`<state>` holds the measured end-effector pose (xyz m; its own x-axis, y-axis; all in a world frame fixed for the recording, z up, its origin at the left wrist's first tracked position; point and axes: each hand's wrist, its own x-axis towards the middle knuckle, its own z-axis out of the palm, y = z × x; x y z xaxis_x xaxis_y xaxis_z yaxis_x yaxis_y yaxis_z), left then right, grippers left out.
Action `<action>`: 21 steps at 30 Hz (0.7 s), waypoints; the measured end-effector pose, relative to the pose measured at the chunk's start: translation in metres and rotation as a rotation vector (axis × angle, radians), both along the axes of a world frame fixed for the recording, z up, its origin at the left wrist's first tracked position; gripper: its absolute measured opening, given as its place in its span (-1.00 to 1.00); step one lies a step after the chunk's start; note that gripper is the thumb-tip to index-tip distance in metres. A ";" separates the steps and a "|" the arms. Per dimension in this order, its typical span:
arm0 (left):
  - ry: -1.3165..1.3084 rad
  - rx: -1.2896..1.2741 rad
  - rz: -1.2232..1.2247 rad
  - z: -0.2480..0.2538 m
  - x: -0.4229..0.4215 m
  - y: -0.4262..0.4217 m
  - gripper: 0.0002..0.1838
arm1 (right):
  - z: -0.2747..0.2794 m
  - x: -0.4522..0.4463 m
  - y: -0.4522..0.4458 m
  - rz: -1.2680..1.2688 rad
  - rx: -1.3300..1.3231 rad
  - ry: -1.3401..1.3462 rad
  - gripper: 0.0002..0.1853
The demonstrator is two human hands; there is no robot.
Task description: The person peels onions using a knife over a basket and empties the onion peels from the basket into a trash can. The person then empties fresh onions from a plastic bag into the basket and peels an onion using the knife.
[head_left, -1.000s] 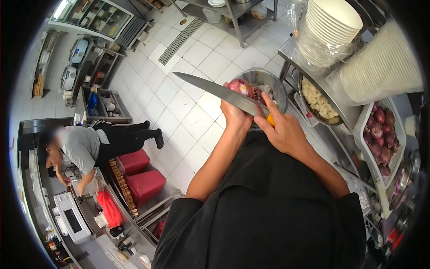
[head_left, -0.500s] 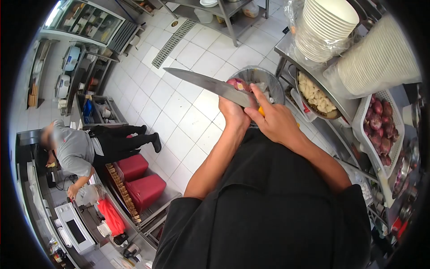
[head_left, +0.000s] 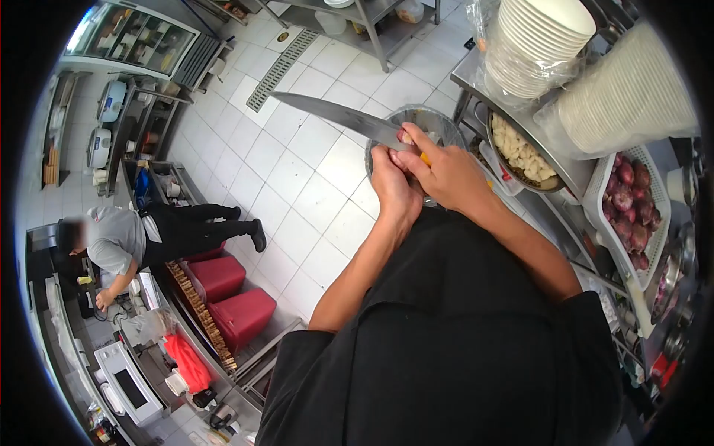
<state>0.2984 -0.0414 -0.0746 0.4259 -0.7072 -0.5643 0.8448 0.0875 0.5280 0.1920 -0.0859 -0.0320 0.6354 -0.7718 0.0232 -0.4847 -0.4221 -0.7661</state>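
Note:
My right hand (head_left: 451, 175) is closed round the yellow handle of a large kitchen knife (head_left: 338, 115). The long blade points up and left, away from my body. Close against it, my left hand (head_left: 394, 186) is curled round a red onion (head_left: 404, 137), of which only a small purple and white part shows between my fingers and the blade. Both hands are above a bin (head_left: 428, 115) lined with a translucent bag. How the blade's edge meets the onion is hidden.
On the right, a white basket (head_left: 593, 201) holds red onions (head_left: 632, 204), beside a pan of pale peeled pieces (head_left: 513, 149). Stacked white bowls (head_left: 539, 44) stand behind. At left, a person (head_left: 123, 238) works near red bins (head_left: 242, 320). White floor tiles lie ahead.
My left hand has turned and closed further round the onion, which now shows much less. The knife has shifted slightly upward. The person at left has drawn an arm back.

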 end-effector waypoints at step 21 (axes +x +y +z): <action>-0.062 -0.115 -0.034 -0.006 0.052 0.011 -0.65 | -0.049 0.014 -0.057 -0.102 0.823 -0.082 -0.23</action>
<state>0.3505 -0.0299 -0.0805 0.4320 -0.7806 -0.4518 0.8145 0.1226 0.5671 0.2064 -0.1428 -0.0810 0.5821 -0.6165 -0.5302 -0.4190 0.3314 -0.8453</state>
